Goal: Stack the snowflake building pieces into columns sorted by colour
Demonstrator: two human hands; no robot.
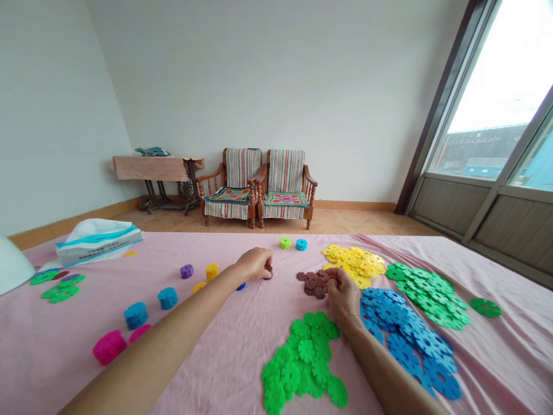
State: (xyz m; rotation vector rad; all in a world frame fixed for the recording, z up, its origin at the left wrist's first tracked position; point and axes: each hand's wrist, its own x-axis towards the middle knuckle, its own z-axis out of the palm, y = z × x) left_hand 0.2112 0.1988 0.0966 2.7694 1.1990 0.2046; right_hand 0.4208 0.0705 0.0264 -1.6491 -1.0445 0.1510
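My left hand [256, 263] is closed around a few brown plastic snowflake discs [268, 270], held just above or on the pink cloth. To its right lies a small loose pile of brown snowflake discs [314, 283]. At that pile's right edge my right hand [344, 295] has its fingers pinched on a brown disc, which they mostly hide. Yellow discs [356, 262] are heaped just behind the right hand. Blue discs [401, 323] spread to its right, and bright green discs [302, 357] lie in front of it.
Short stacks stand on the pink cloth [216, 369]: magenta [109, 347], blue [135, 315], purple [186, 271], yellow [211, 271], lime [285, 243] and light blue [301, 245]. Darker green discs [432, 294] lie far right. A tissue pack [99, 245] sits at left.
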